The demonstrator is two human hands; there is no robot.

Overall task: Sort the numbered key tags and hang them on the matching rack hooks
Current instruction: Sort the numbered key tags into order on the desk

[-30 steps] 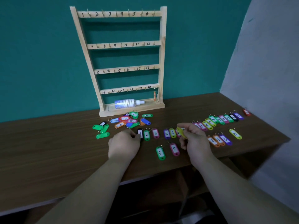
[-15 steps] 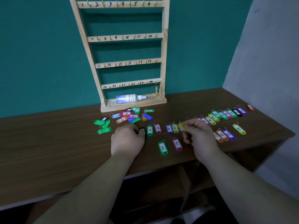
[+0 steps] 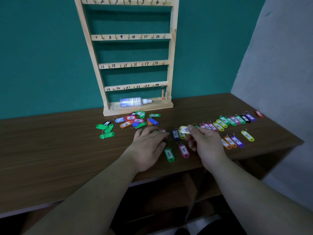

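Right hand [image 3: 205, 146] pinched yellow tag [image 3: 184, 129] marked 14, in front of rack [image 3: 128, 37], four rows numbered 1–24. One orange tag [image 3: 162, 94] hung at 24. Left hand [image 3: 149, 145] lay flat, holding nothing.

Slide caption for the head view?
Right hand pinches yellow key tag; left hand rests on the table before the numbered rack.

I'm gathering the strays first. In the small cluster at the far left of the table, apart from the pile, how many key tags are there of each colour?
green key tags: 3
black key tag: 1
Total: 4
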